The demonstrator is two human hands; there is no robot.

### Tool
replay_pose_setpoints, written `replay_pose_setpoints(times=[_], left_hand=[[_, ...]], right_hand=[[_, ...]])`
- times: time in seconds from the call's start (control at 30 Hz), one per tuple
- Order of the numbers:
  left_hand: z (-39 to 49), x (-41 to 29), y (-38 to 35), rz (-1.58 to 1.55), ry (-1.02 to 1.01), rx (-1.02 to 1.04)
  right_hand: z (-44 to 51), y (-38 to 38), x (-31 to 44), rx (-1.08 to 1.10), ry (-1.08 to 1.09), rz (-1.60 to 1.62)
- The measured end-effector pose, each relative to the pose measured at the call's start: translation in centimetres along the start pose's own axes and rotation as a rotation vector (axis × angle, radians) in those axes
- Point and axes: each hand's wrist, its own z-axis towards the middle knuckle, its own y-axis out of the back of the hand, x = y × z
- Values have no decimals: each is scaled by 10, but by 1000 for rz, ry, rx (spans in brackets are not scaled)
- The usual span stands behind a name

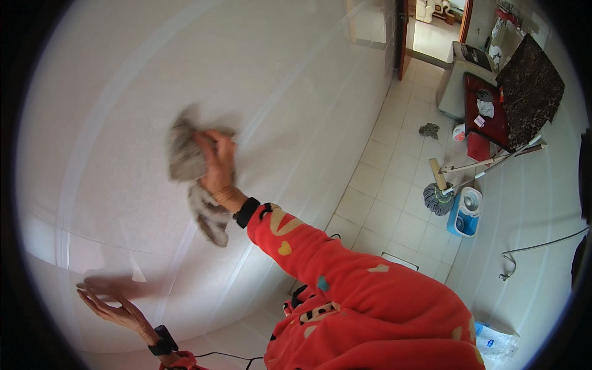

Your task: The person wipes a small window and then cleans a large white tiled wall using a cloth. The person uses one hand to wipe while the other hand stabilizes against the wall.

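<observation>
My right hand [217, 162] holds a grey-brown cloth [187, 155] against the light, glossy wall [286, 60]. The cloth is bunched under my fingers, and a loose end hangs below my wrist. A black band circles that wrist, at the cuff of a red patterned sleeve. Lower left, my left hand [115, 314] is raised beside the wall with its fingers spread and nothing in it; whether the fingertips touch the wall is not plain. A black strap with a small dark device sits on the left wrist.
A blue-and-white mop bucket [465, 217], a string mop [438, 200] and a crumpled rag [429, 131] are on the tiled floor [402, 199]. Beyond stand a red table [490, 127] and a washing machine [467, 78], near an open door [407, 39]. A hose [545, 243] hangs at right.
</observation>
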Motion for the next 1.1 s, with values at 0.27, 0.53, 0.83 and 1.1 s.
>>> replay_pose_setpoints(times=[0.27, 0.53, 0.83, 1.1], left_hand=[[36, 7, -24, 223, -139, -86], [25, 10, -15, 64, -32, 77], [41, 0, -9, 126, -24, 117], [42, -4, -7, 103, -16, 97]], right_hand=[[-86, 28, -151, -490, -1050, 21], [-100, 60, -179, -183, -813, -155], [46, 13, -85, 207, 246, -4], [-70, 51, -97, 698, 435, 198]])
